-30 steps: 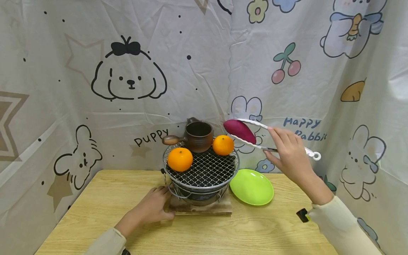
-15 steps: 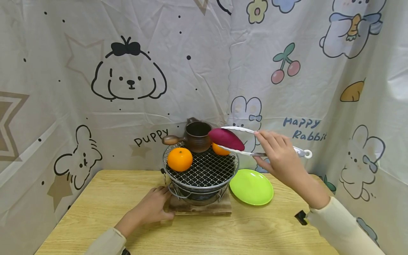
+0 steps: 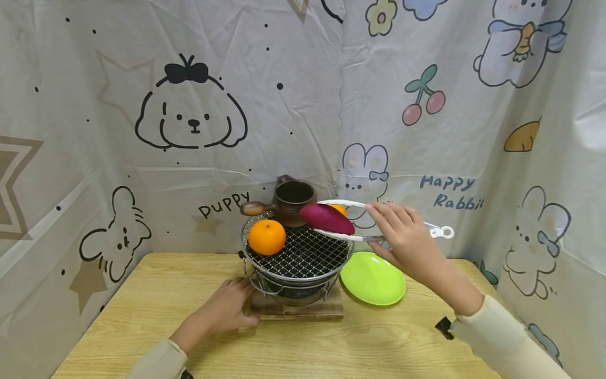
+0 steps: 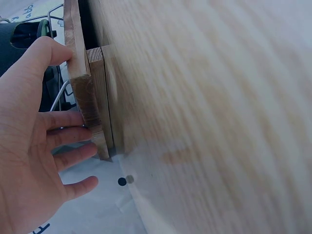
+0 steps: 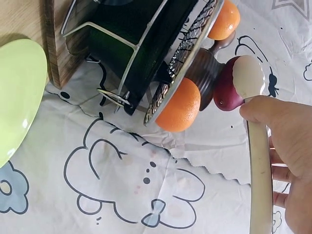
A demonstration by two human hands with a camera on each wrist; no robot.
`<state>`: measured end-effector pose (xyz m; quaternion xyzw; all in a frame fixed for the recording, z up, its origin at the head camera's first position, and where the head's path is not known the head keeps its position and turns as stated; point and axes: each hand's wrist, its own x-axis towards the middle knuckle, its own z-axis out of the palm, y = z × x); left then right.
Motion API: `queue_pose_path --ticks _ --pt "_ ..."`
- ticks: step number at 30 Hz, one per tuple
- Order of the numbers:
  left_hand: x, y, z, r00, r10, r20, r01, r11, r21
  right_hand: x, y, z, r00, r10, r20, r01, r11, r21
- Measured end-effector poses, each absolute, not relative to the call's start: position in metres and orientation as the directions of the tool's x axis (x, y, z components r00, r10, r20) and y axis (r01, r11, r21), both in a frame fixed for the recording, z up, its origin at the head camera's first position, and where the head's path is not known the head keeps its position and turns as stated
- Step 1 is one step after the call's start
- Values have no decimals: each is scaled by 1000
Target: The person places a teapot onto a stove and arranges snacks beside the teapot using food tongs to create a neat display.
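My right hand grips a pair of white-tipped metal tongs by its two arms. Between the tong tips is a purple sweet potato, which overlaps the far part of the round wire grill in the head view. My left hand touches the edge of the wooden board under the stove, thumb and fingers extended along it. On the grill sit an orange at left, another orange at right, partly hidden by the sweet potato in the head view, and a brown side-handled clay pot at the back.
A lime-green plate lies on the wooden table right of the stove. The black stove body stands in a wire frame on the board. A printed cloth hangs close behind and at both sides.
My right hand has carried the tongs and sweet potato left and down, from beside the right orange to over the grill, where they now cover most of that orange. My left hand stays put.
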<state>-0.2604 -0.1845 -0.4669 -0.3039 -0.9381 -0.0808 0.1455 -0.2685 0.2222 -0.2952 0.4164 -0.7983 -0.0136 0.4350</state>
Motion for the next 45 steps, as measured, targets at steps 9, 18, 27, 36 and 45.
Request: queue_pose_path --ticks 9,18,27,36,45 --pt "-261 -184 -469 -768 551 326 595 803 44 -268 220 -299 -282 -695 661 -645 648 406" --pt "-261 -184 -469 -771 552 319 592 805 38 -267 217 -296 -288 -712 640 -630 644 433" --pt "-261 -184 -469 -771 550 322 594 803 48 -266 216 -293 -305 -724 619 -621 644 448" --pt "-261 -184 -469 -769 549 327 594 803 47 -266 212 -294 -307 -741 597 -616 633 469" --pt "-261 -185 -470 -755 556 347 605 795 43 -268 209 -297 -300 -749 590 -618 624 478"
